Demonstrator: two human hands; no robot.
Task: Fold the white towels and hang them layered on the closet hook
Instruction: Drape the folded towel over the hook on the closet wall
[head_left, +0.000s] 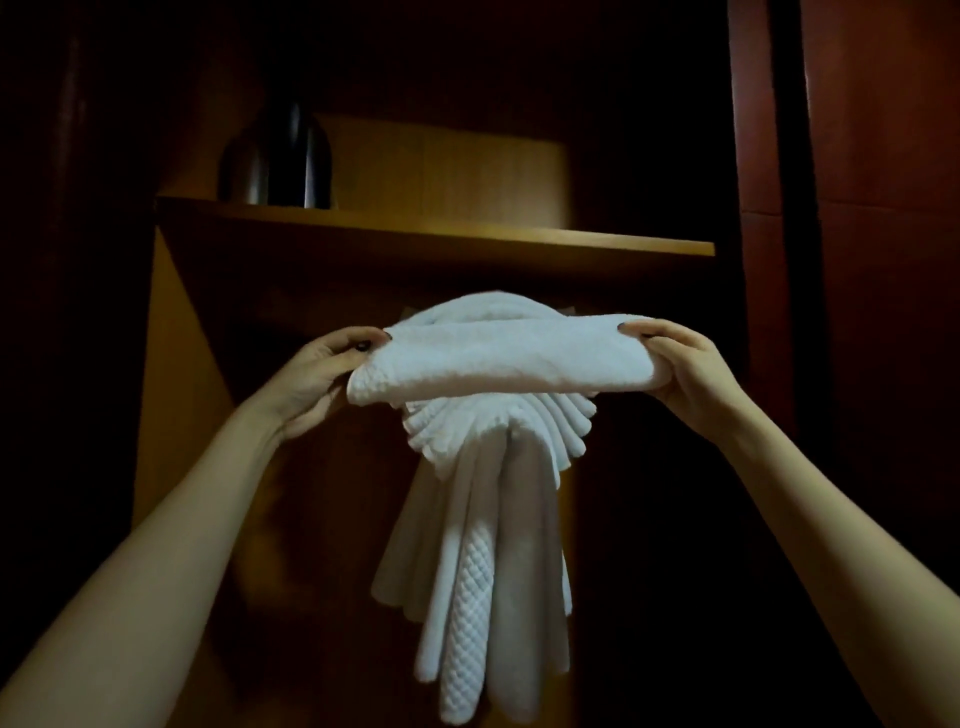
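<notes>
Late stage. One set of hanging towels (488, 545) is already up in the closet under the shelf (436, 236): pleated fan on top, long tails straight down. The hook is hidden behind the cloth, so I can't confirm seating. The folded towel (498, 364) is held flat and level across the front of the fan (touching it or just in front, can't tell). The left hand (322, 374) grips its left end and the right hand (691, 369) grips its right end, fingers curled round the cloth. Left to do, my read: drape this layer over the top, centre it, let go. The dark jug (275, 161) on the shelf is irrelevant.
</notes>
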